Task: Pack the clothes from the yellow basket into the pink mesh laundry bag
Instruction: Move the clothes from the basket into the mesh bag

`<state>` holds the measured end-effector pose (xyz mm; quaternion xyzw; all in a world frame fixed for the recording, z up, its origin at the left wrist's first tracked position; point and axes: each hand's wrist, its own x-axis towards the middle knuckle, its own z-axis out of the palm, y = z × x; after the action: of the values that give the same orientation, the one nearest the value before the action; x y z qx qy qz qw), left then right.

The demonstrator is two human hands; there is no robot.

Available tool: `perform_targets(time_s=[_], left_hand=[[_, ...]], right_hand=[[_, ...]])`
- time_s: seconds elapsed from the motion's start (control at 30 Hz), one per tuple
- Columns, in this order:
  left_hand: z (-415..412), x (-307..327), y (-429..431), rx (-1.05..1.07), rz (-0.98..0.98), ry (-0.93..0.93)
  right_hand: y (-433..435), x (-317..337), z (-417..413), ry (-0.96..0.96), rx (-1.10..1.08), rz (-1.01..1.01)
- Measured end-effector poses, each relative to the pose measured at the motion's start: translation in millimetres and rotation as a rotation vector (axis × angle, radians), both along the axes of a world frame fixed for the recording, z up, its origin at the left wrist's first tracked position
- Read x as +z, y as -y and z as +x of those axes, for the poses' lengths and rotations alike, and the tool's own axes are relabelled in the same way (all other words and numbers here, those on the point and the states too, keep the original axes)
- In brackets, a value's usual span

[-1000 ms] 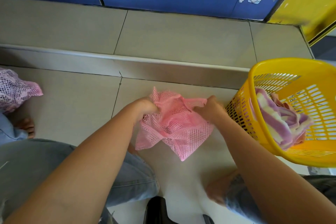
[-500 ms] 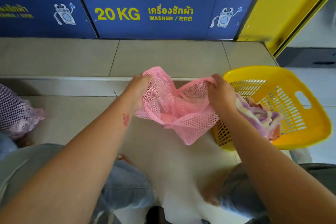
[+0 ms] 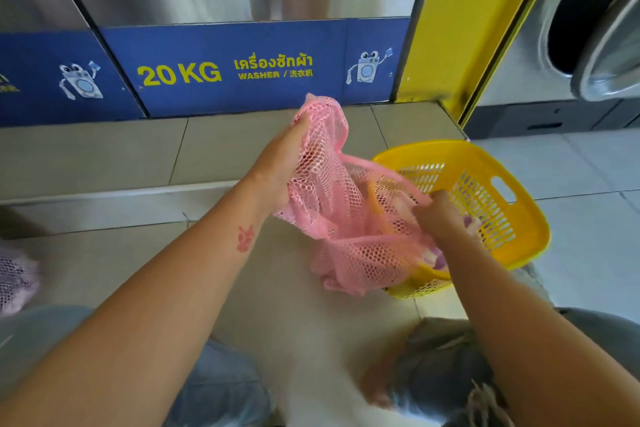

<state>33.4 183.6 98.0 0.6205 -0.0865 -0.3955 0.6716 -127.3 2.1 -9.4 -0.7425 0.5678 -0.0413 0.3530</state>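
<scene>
The pink mesh laundry bag hangs in the air between my hands, its mouth stretched from upper left to lower right. My left hand grips the bag's upper rim. My right hand reaches down into the yellow basket on the floor at right, fingers closed on the bag's lower edge and touching the striped purple-and-cream clothes. The bag and my right arm hide most of the clothes.
A 20 KG washer with a blue panel stands behind a tiled step. A yellow pillar and a second washer are at right. Another filled mesh bag lies at far left. My knees fill the bottom.
My left hand lifted the bag's rim higher. My right hand dropped with the other edge into the basket onto the clothes. The view tilted upward.
</scene>
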Motion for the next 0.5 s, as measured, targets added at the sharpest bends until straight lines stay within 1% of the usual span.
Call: perform_targets(time_s=[0.07,0.1,0.2,0.27,0.3,0.33,0.43,0.5], left_hand=[[-2,-9,1,-0.065,0.079,-0.012],[-2,-12,2,-0.077,0.099,-0.018],[2,-17,2,-0.1,0.104,-0.047],[5,-18,2,-0.118,0.1,-0.054],[7,-18,3,-0.125,0.098,-0.054],[9,-18,5,-0.134,0.097,-0.053],[10,-20,9,-0.148,0.093,-0.049],[10,-24,12,-0.137,0.087,-0.065]], right_hand=[[4,-24,2,-0.095,0.07,0.019],[7,-34,3,-0.093,0.066,0.0],[-2,-22,4,-0.022,-0.01,-0.121],[5,-21,1,-0.059,-0.065,-0.192],[10,-20,-1,-0.115,-0.072,-0.206],[15,-23,-3,-0.17,-0.075,-0.195],[22,-35,-17,-0.348,-0.069,-0.031],[23,-42,-24,-0.426,-0.016,0.002]])
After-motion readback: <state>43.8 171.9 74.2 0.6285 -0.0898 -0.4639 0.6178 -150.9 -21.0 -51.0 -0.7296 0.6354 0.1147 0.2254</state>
